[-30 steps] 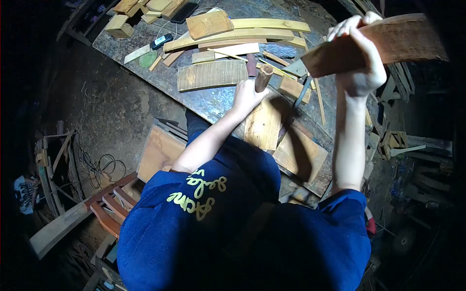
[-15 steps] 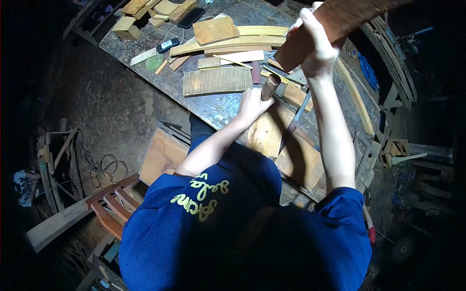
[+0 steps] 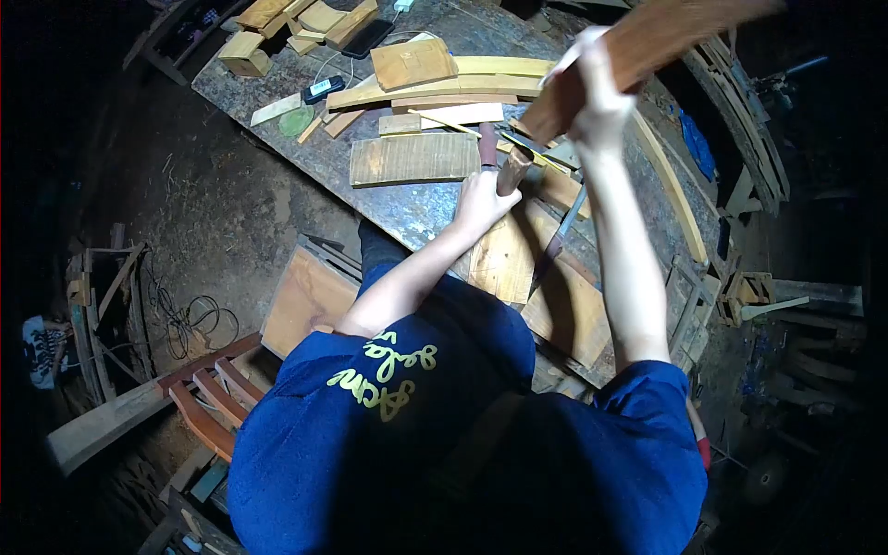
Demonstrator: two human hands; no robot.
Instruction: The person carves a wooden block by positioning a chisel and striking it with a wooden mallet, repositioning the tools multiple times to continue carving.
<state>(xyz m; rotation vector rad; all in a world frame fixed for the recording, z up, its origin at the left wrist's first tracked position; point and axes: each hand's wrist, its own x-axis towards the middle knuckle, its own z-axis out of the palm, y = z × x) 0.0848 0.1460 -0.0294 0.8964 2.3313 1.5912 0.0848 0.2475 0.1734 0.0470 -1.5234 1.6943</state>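
My left hand is closed around a wooden handle that stands up from its grip, over a pale wooden board at the workbench edge. What lies at the handle's lower end is hidden. Raised above the bench at the upper right, my right hand is wrapped round a thick dark brown wood block. The block's lower left corner is close to the top of the handle in the picture. A second board lies right of the pale one.
On the workbench are a ridged board, curved strips, small blocks, a phone and a long metal tool. Red-brown slats stand at lower left. Part of a person shows at far left.
The dark block and my right hand have moved slightly down and left, nearer the handle's top, with some blur. My left hand has kept its grip and place.
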